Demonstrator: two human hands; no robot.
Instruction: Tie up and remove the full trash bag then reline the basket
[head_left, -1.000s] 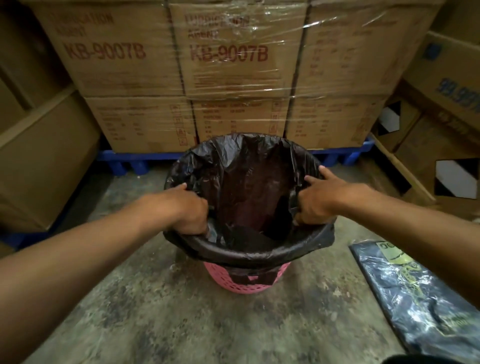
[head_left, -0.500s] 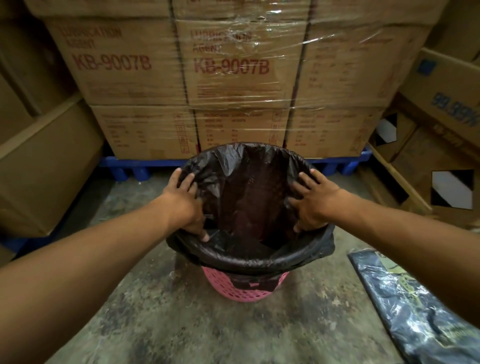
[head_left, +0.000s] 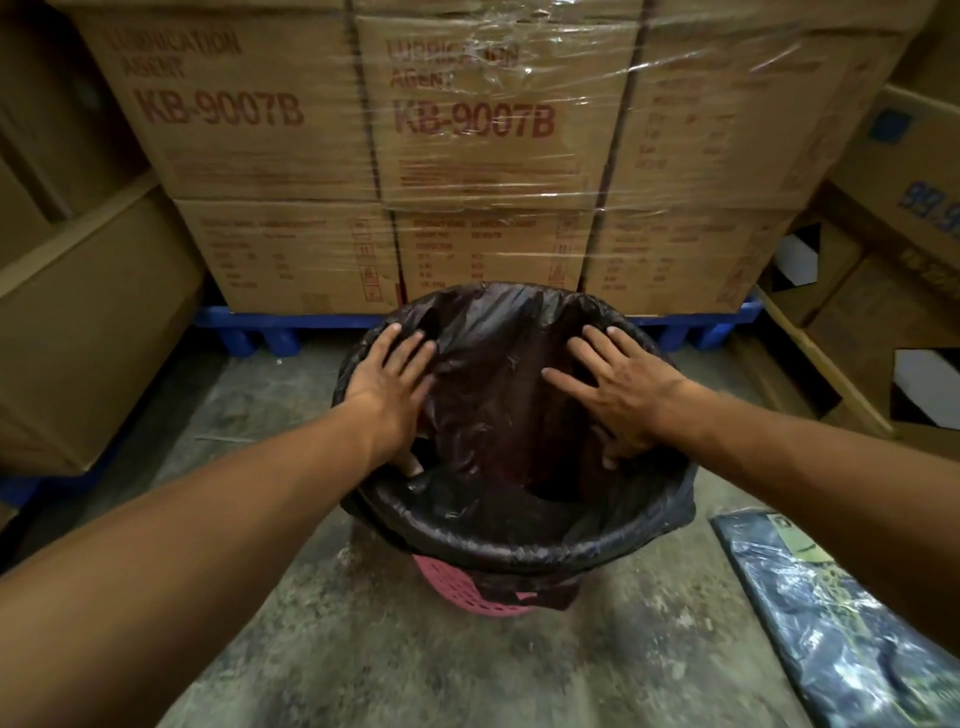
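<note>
A pink perforated basket (head_left: 457, 587) stands on the concrete floor, lined with a black trash bag (head_left: 519, 540) whose edge is folded down over the rim. The inside of the bag looks dark and hollow. My left hand (head_left: 387, 384) lies flat, fingers spread, on the left inner side of the bag near the rim. My right hand (head_left: 618, 389) lies flat with fingers apart on the right inner side. Neither hand grips the plastic.
Shrink-wrapped cardboard boxes (head_left: 488, 156) on a blue pallet (head_left: 291, 325) stand right behind the basket. More cartons close in on the left (head_left: 78, 322) and right (head_left: 883, 234). A flat pack of dark bags (head_left: 831, 623) lies on the floor at lower right.
Both hands let go of the bag's rim, opened flat and slid further in along the bag's inner sides. The view tilted slightly, so the basket sits lower in the frame.
</note>
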